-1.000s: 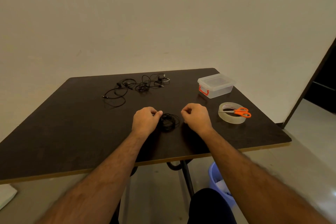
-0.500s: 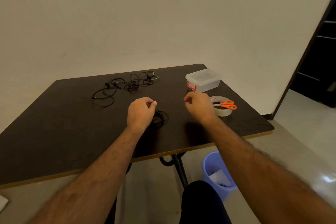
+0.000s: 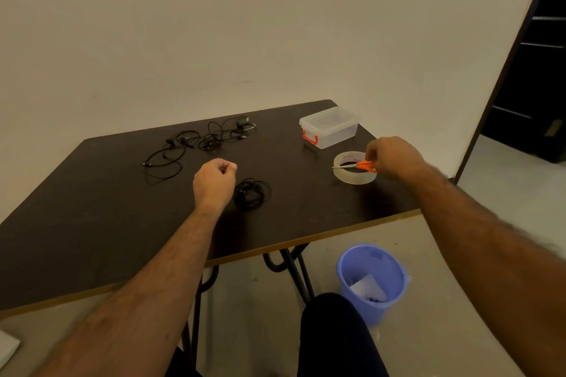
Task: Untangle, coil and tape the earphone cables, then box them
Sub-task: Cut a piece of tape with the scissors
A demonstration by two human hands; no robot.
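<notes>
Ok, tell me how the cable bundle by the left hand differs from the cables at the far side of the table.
The near bundle is wound into a tight round coil; the far cables sprawl in loose, tangled loops. The near bundle lies beside the left hand; the far cables lie untouched. Both are thin and black.

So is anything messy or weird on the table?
Yes. The cables at the far side lie in a loose tangle, unlike the neat coil near the left hand. The scissors sit on top of the tape, at the right hand.
</notes>
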